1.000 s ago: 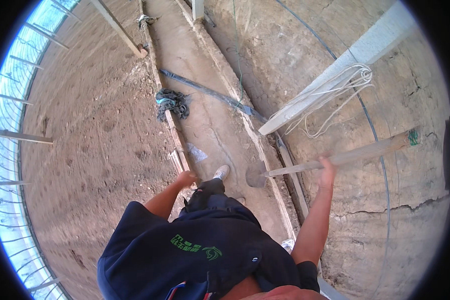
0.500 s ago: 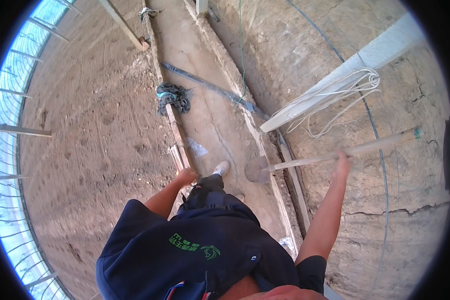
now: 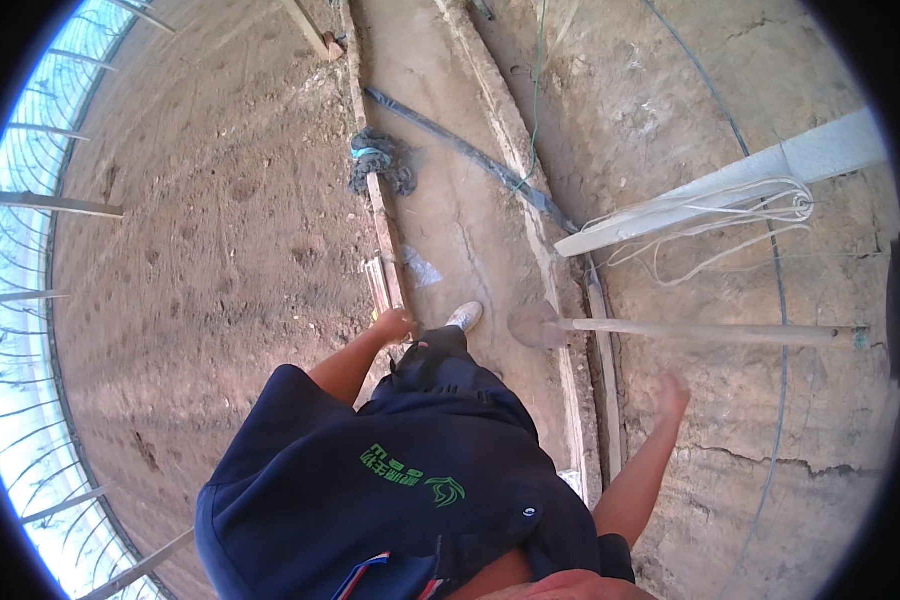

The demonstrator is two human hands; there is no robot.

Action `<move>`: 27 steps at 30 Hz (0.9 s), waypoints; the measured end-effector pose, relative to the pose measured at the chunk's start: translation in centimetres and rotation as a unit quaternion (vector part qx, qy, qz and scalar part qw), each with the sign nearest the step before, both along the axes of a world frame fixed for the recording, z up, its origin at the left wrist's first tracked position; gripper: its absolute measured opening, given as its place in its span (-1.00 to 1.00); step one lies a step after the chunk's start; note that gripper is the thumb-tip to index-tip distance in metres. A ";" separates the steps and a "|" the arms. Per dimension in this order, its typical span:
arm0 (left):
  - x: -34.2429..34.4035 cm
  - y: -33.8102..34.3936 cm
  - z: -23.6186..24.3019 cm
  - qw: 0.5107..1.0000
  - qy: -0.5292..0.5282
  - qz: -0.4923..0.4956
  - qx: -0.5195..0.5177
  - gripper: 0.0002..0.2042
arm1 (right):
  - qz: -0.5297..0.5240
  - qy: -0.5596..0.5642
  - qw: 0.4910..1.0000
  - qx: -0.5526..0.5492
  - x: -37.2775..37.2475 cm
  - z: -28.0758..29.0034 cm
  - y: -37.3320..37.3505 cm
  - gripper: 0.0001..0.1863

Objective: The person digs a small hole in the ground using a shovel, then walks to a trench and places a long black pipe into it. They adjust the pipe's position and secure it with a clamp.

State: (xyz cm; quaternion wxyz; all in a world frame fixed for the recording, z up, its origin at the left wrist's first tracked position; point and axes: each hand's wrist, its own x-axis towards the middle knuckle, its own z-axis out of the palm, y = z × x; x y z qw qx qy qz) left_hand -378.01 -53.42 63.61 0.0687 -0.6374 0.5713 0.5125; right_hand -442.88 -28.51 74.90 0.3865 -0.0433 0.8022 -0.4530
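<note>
A shovel (image 3: 710, 331) with a long wooden handle stands by the right-hand wall, its blade (image 3: 537, 326) down by the path edge. My right hand (image 3: 673, 395) is off the handle, a short way nearer to me; it holds nothing and its fingers look loosely apart, though blurred. Low at my left side, my left hand (image 3: 396, 325) is closed beside the near end of some thin pale strips (image 3: 377, 285) along the path edge. What lies inside its fingers is hidden.
A dark pipe (image 3: 450, 142) crosses the path (image 3: 470, 235) ahead. Dark cloth (image 3: 382, 162) is wrapped on the left edging. At right, a pale beam (image 3: 720, 185) carries looped cord (image 3: 770, 205), and a cable (image 3: 778, 270) runs along the earth wall. Bare soil (image 3: 210, 250) lies left.
My right hand has let go of the shovel handle and drawn back toward me. The handle has swung to lie more level across the view. My left hand stays closed at my side.
</note>
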 end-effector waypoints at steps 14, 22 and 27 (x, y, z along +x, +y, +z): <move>-1.6 -6.9 -5.0 0.973 0.036 -0.198 -0.110 -0.75 | -0.044 -0.151 0.985 0.074 19.7 -4.5 12.0 -0.90; -8.0 -12.1 -0.7 0.977 -0.067 -0.180 -0.095 -0.56 | -0.063 -0.056 0.974 0.212 24.9 -4.3 14.1 -0.80; -7.3 -15.5 -0.9 0.977 -0.045 -0.190 -0.088 -0.56 | -0.112 -0.130 0.965 0.198 28.5 -4.5 13.5 -0.77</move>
